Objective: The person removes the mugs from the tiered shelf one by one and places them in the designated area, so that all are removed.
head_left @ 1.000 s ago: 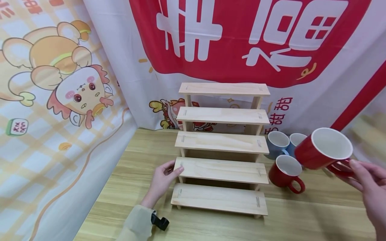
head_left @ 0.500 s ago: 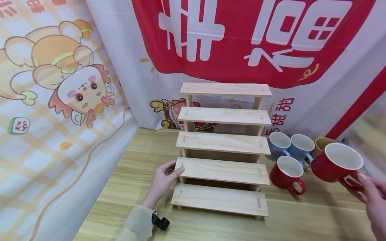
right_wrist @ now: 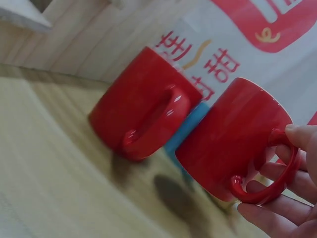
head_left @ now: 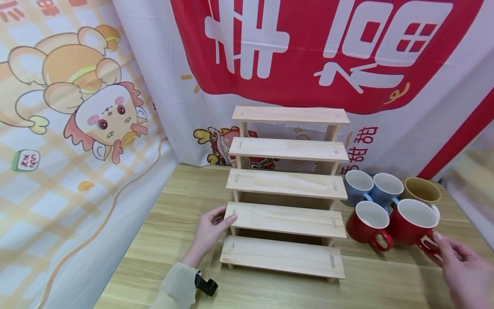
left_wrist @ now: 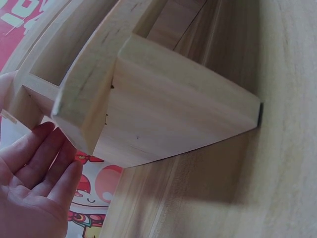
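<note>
A light wooden stepped rack [head_left: 285,219] stands in the middle of the head view. My left hand [head_left: 210,229] grips the left end of its second tier from the bottom, thumb on top; the left wrist view shows its fingers [left_wrist: 42,156] by the wood's edge. With my right hand [head_left: 459,262] I hold a red mug [head_left: 411,229] by its handle, mouth up. It hangs just over the table, its shadow beneath it in the right wrist view. Close on its left stands another red mug [head_left: 364,225], handle toward the front right.
Behind the red mugs stand two light blue mugs [head_left: 356,195] and a tan-brown mug [head_left: 422,189]. All are right of the rack on the wood-grain table [head_left: 181,193]. Printed cloth [head_left: 170,86] hangs at the back and left.
The red mug in my right hand has moved right, then down and back left, coming beside the other red mug. My left hand has stayed on the rack.
</note>
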A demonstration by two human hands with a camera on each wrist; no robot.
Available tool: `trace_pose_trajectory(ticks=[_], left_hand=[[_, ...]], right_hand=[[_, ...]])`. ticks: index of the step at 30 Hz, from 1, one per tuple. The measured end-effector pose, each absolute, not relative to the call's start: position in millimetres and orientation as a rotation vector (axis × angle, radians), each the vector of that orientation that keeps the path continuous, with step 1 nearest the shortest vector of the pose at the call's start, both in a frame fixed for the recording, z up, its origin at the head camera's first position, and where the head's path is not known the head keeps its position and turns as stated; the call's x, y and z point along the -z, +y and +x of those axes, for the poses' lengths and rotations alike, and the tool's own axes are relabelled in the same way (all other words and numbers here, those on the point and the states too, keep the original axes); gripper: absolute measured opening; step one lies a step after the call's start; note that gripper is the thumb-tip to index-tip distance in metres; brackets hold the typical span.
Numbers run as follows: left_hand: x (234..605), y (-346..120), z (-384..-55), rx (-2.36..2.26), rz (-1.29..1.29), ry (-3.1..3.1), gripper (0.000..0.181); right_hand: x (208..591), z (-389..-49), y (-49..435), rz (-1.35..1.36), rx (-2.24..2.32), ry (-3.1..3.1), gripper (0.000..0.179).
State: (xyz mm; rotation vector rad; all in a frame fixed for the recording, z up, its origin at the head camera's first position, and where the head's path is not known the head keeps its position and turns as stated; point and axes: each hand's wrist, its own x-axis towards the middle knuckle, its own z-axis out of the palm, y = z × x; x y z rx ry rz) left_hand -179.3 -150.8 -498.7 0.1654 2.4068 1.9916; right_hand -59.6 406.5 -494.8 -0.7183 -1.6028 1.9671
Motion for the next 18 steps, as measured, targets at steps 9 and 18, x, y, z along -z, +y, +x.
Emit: trace_pose_trajectory(ticks=[9, 18], left_hand=[[498, -147, -178, -1.985, 0.200, 2.416, 0.059], [483, -163, -180, -1.636, 0.331, 2.646, 0.072]], right_hand=[[524, -56, 400, -0.758, -1.994, -1.591, 0.007], [524, -45, 403, -0.890, -1.464, -2.127, 0.011]])
